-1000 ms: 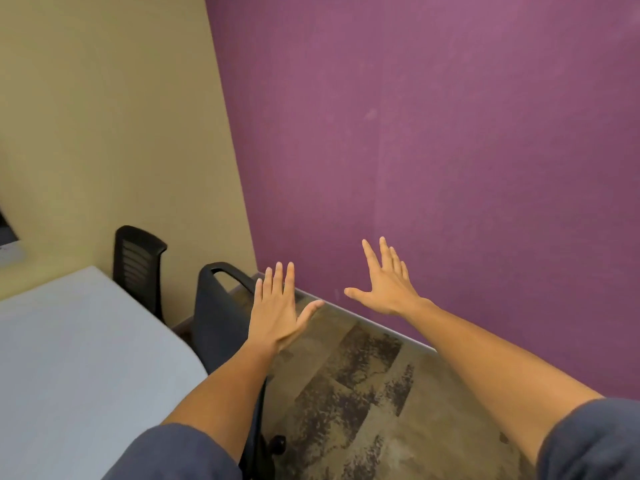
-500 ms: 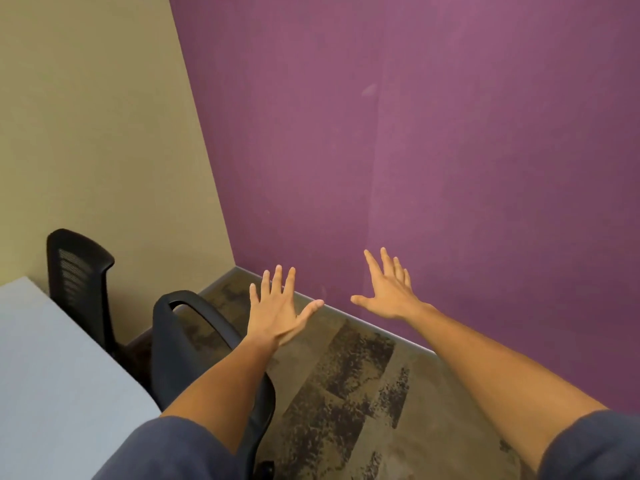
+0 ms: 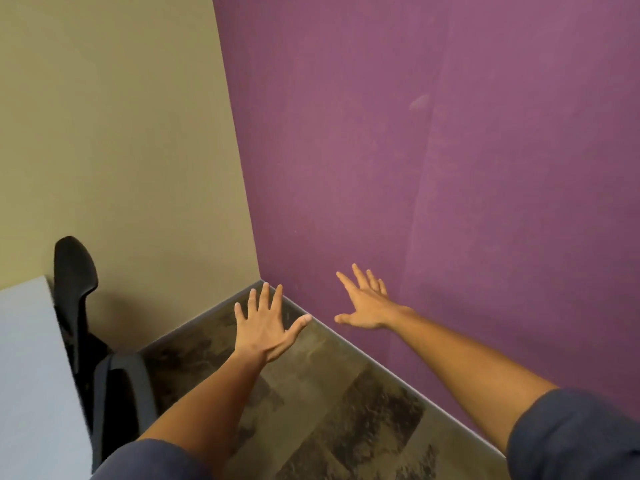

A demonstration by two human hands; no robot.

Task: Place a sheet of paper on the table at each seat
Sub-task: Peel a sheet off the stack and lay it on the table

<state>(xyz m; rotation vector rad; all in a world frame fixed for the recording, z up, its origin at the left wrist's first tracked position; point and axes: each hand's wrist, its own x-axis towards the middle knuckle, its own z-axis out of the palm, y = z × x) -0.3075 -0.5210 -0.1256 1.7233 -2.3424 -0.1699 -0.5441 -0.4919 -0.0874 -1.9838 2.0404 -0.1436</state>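
My left hand (image 3: pixel 265 325) is stretched out in front of me, palm down, fingers spread, holding nothing. My right hand (image 3: pixel 363 304) reaches forward beside it, also flat with fingers apart and empty. Both hover over the carpet near the room's corner. The grey-white table (image 3: pixel 31 375) shows only as a slice at the left edge. No sheet of paper is in view.
Two black office chairs stand against the table: one (image 3: pixel 74 268) at its far end by the beige wall (image 3: pixel 121 133), one (image 3: pixel 119 393) closer to me. A purple wall (image 3: pixel 450 150) runs along the right. Mottled brown carpet (image 3: pixel 329 410) lies below my arms.
The view has swung to the right: the table and both chairs have slid toward the left edge. Both hands stay outstretched and empty.
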